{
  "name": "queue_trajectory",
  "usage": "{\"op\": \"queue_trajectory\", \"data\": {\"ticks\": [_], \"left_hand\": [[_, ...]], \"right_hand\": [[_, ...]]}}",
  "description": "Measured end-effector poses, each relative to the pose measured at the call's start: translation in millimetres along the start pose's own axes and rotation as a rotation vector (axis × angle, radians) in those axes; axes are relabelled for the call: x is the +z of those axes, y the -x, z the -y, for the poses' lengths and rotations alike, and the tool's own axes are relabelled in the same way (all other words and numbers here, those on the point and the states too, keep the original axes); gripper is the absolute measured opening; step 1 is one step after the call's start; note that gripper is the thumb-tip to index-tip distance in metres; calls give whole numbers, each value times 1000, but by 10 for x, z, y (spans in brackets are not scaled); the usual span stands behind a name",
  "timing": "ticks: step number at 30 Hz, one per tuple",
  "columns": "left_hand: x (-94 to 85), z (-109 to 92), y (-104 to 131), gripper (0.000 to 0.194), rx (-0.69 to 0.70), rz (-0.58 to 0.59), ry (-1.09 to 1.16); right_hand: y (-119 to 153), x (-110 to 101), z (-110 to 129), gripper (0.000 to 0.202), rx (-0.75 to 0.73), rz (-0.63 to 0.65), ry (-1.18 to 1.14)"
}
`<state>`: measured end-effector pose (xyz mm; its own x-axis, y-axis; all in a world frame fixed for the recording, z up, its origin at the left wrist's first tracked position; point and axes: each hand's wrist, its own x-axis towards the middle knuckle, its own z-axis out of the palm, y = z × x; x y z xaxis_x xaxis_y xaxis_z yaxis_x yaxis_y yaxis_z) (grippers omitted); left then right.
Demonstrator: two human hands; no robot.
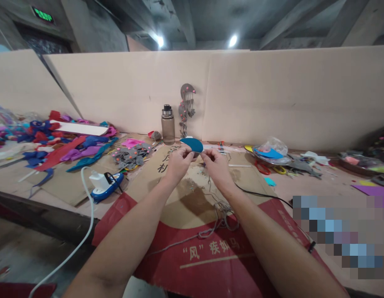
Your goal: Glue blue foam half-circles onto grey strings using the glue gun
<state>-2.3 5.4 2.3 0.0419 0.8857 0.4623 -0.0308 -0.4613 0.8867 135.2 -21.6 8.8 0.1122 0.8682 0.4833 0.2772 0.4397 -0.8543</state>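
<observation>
A teal, curved leaf-shaped piece (192, 144), perhaps felt, is raised above the middle of the table. My left hand (180, 162) pinches its lower edge between thumb and fingers. At its right end my right hand (214, 162) is closed, fingertips pressed together against the piece; whether they also hold something small is hidden. Below the hands, grey yarn (221, 211) hangs down into a loose tangle on a brown and red cardboard sheet (179, 207) with printed characters.
A grey-brown bottle (168, 126) stands at the back beside a hanging grey ornament (186, 103). Left are a grey pile with pink dots (132, 155), a blue power strip (107, 187) with a white cable, and colourful scraps (76, 145). Red scissors (262, 167) lie right.
</observation>
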Motion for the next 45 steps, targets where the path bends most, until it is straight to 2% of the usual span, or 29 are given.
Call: {"op": "queue_trajectory", "data": {"ticks": [4,10,17,24,29,32,35,37,42,45], "left_hand": [[33,-31,12,11,-84,25,171],[61,-44,11,15,-185,26,319],[74,-85,28,19,-254,36,375],[69,-95,30,19,-290,61,419],[35,-92,13,17,-326,108,438],[36,-56,0,18,-342,85,440],[76,-1,8,19,-303,-1,404],[119,18,32,17,-252,-8,323],[210,-5,102,23,-149,137,122],[219,6,112,22,-110,146,48]], "right_hand": [[-4,-38,5,15,-52,-70,106],[-21,-67,-54,12,-79,-97,124],[-46,-87,-62,18,-83,-88,189],[-43,-89,-30,18,-32,-82,100],[-51,-84,-29,18,52,-34,-13],[-43,-61,-40,18,81,-43,-44],[-22,-23,-52,18,73,-61,-28],[-8,2,-59,19,59,-65,16],[11,30,-54,18,12,-96,158],[18,32,-44,15,-69,-87,235]]}}
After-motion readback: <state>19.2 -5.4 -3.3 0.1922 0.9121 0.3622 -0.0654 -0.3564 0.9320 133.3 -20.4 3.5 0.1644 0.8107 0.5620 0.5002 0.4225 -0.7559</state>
